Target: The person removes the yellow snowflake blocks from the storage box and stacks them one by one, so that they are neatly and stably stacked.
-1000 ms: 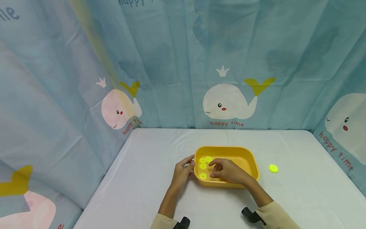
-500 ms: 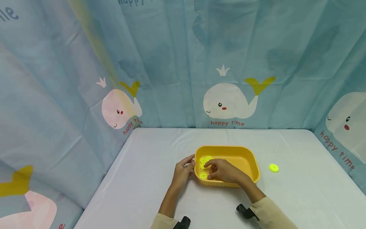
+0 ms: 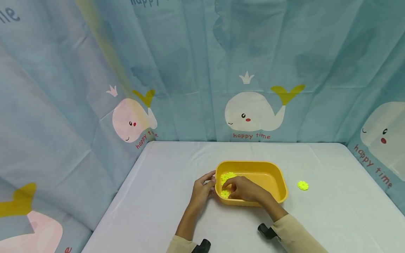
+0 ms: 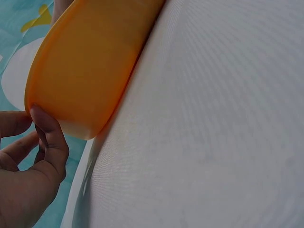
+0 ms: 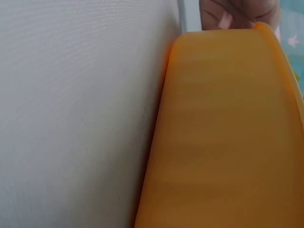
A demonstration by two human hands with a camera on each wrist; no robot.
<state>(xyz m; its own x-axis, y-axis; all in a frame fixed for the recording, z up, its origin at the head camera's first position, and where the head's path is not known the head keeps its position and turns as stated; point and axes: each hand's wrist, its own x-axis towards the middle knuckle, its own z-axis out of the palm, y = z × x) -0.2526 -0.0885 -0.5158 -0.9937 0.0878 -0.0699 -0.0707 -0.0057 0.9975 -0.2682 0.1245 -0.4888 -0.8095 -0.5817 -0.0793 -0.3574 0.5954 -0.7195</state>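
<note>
A shallow yellow plastic tray [image 3: 262,170] lies on the white table, with several bright yellow flower-shaped pieces [image 3: 228,175] at its left end. My left hand [image 3: 200,191] pinches the tray's left rim; in the left wrist view its thumb and a finger [image 4: 47,124] meet at the edge. My right hand [image 3: 245,189] is inside the tray, fingers bent over the pieces, thumb and index finger apart. One flower piece [image 3: 225,194] shows between them. In the right wrist view the tray wall [image 5: 228,128] hides the right hand's fingers.
Another yellow flower piece [image 3: 302,185] lies on the white tablecloth [image 3: 335,211] to the right of the tray. A blue curtain [image 3: 190,70] printed with whales stands behind the table and along its sides.
My right hand has moved left within the tray and lower, its fingers now over the left-end pieces. The left hand and the tray have stayed nearly still.
</note>
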